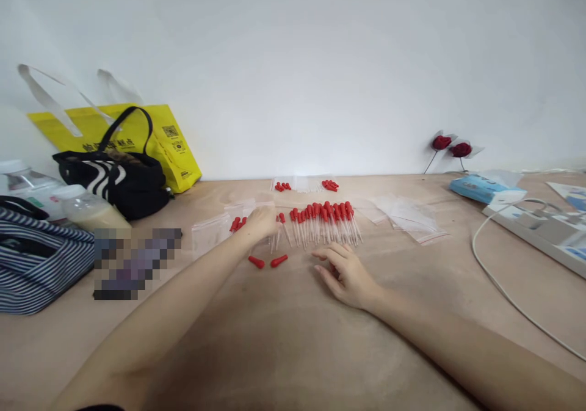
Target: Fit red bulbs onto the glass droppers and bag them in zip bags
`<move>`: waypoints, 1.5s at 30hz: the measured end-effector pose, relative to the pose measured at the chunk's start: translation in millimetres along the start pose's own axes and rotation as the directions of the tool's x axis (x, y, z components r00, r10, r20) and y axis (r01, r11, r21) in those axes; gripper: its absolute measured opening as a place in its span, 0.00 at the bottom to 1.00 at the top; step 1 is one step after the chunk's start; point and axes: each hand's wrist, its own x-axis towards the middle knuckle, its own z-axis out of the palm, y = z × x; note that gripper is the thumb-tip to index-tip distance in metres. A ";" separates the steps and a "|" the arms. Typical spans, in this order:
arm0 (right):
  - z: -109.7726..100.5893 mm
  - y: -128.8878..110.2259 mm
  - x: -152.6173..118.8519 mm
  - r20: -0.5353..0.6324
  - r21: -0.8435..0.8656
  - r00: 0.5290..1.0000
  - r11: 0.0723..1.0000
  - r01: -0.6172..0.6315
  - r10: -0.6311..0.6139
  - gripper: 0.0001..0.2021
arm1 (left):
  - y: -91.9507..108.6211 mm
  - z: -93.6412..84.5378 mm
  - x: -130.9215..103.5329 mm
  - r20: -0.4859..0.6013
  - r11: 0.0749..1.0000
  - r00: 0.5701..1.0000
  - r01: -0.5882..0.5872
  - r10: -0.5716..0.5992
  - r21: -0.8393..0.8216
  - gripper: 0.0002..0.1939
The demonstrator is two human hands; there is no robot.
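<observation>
My left hand point(263, 223) reaches over a small group of glass droppers, its fingers mostly hidden behind the back of the hand; whether they grip anything does not show. Just right of it, a dropper point(286, 232) with a red bulb lies at a slant. A dense row of red-bulbed droppers point(325, 220) spreads across the middle of the table. My right hand point(345, 273) rests in front of that row, fingers loosely curved, thumb apart, holding nothing. Two loose red rubber bulbs point(256, 262) lie between the hands, nearer to me.
Clear zip bags point(407, 215) lie to the right, and another bag point(208, 234) on the left. Bagged red bulbs point(329, 185) sit by the wall. A striped bag point(41, 264), bottle point(94, 209) and black bag point(114, 182) stand left; a white cable point(488, 264) and tissue pack point(485, 188) lie right.
</observation>
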 end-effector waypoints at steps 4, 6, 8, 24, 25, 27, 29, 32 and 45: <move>0.2 0.8 -0.1 0.003 -0.012 1.000 1.000 0.009 -0.009 0.10 | 5.4 8.3 -10.3 0.003 0.997 1.000 0.016 -0.016 0.073 0.05; 0.3 1.1 -0.4 0.004 -0.013 1.000 1.000 0.009 -0.009 0.10 | 9.3 11.4 -10.3 0.004 0.996 1.000 0.023 -0.023 0.086 0.04; 0.4 0.9 -0.7 0.007 -0.012 1.000 1.000 0.008 -0.008 0.10 | 11.7 11.3 -8.7 0.001 0.996 1.000 0.023 -0.023 0.083 0.04; 5.1 -5.4 10.5 -0.032 0.691 0.871 0.641 -0.335 0.489 0.10 | 46.3 29.4 -99.2 -0.231 0.818 0.883 -0.467 0.409 -0.336 0.09; 5.4 -5.9 10.0 -0.036 0.695 0.869 0.638 -0.333 0.493 0.10 | 46.3 30.3 -101.2 -0.247 0.804 0.866 -0.497 0.434 -0.327 0.09; 5.1 -5.2 8.9 -0.086 0.675 0.862 0.666 -0.318 0.499 0.10 | 40.6 29.4 -101.1 -0.266 0.784 0.834 -0.548 0.484 -0.290 0.09; 3.6 -1.9 8.3 -0.170 0.637 0.855 0.717 -0.283 0.489 0.10 | 27.1 27.7 -97.9 -0.281 0.791 0.807 -0.578 0.519 -0.199 0.10; 0.7 5.7 8.3 -0.242 0.563 0.867 0.791 -0.239 0.435 0.09 | -0.2 28.6 -92.8 -0.329 0.857 0.804 -0.515 0.496 0.033 0.13; -3.0 2.4 1.6 0.051 0.035 0.998 0.999 -0.036 0.034 0.14 | -5.7 39.5 -101.4 -0.401 0.845 0.788 -0.531 0.467 -0.059 0.03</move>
